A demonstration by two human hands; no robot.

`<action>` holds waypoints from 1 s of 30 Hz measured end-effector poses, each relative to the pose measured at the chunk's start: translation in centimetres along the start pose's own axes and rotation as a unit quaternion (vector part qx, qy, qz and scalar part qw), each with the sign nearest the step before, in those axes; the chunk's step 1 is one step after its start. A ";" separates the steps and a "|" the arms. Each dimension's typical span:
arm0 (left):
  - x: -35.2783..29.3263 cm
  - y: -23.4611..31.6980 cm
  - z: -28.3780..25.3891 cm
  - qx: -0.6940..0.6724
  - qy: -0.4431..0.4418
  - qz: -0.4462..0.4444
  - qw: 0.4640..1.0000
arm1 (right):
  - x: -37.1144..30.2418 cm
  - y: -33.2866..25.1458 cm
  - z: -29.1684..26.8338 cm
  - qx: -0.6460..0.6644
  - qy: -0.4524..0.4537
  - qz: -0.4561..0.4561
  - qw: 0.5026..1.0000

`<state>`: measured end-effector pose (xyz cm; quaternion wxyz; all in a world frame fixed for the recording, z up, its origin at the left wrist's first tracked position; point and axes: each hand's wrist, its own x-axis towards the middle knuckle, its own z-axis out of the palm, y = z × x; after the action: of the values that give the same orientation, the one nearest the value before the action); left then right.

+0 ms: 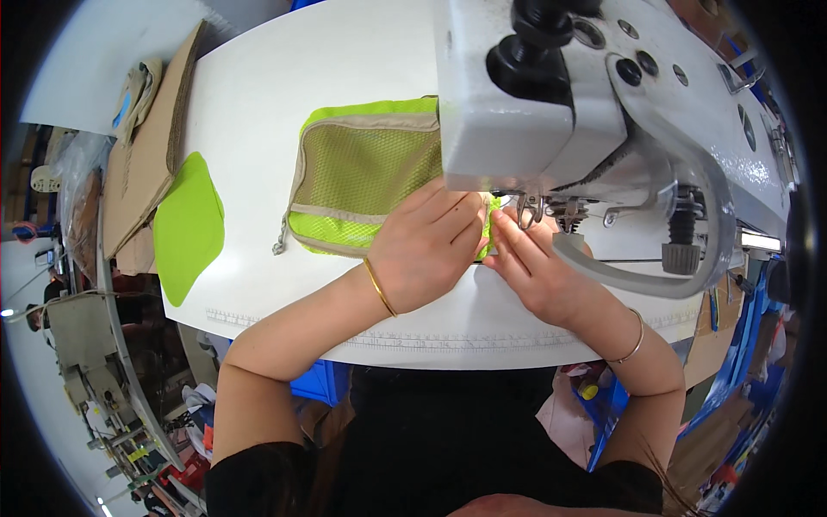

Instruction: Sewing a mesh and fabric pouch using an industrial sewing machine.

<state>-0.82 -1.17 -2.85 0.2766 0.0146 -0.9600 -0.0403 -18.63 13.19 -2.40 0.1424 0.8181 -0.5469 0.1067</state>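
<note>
Left hand [426,246], half-curled, on pouch [366,168]

A lime-green, roughly rectangular fabric pouch [366,164], with an olive-looking mesh window bordered by beige trim, lies fairly flat on the white desk [258,155] toward eleven o'clock. A beige end sticks out from its eight o'clock corner. Its right side is partly hidden, a puckered lime sliver showing toward four o'clock.
</note>
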 end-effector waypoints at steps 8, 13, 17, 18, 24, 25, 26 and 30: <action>0.1 -0.4 0.6 -0.104 0.007 -0.066 0.992 | 0.6 0.3 0.4 0.026 -0.002 0.068 0.997; 0.7 -0.4 0.2 -0.064 0.009 -0.047 0.997 | 0.7 1.0 0.0 -0.023 -0.009 0.015 1.000; 0.2 -0.6 1.0 -0.039 0.015 -0.064 0.997 | 1.1 0.6 -0.2 -0.024 -0.009 0.030 0.999; 0.5 -0.7 1.0 -0.001 0.014 -0.057 0.998 | 1.1 0.6 -0.2 -0.016 -0.031 0.045 0.998; 1.2 -1.0 -0.3 -0.064 0.010 -0.070 0.995 | 0.3 0.9 1.7 -0.021 -0.011 0.100 0.995; 1.4 -1.0 -0.6 -0.068 -0.005 -0.078 0.995 | 0.4 1.0 1.7 0.012 -0.012 0.115 0.993; 1.3 -1.0 -0.6 -0.067 -0.003 -0.078 0.995 | 0.4 1.0 1.7 0.045 -0.013 0.131 0.990; 1.1 -1.3 0.4 -0.063 0.018 -0.095 0.993 | 0.0 0.8 1.9 0.039 -0.046 0.156 0.986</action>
<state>-1.92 -2.46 -2.69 0.2890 0.0891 -0.9448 -0.1260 -19.35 12.25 -4.11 0.0672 0.7316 -0.6692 0.1113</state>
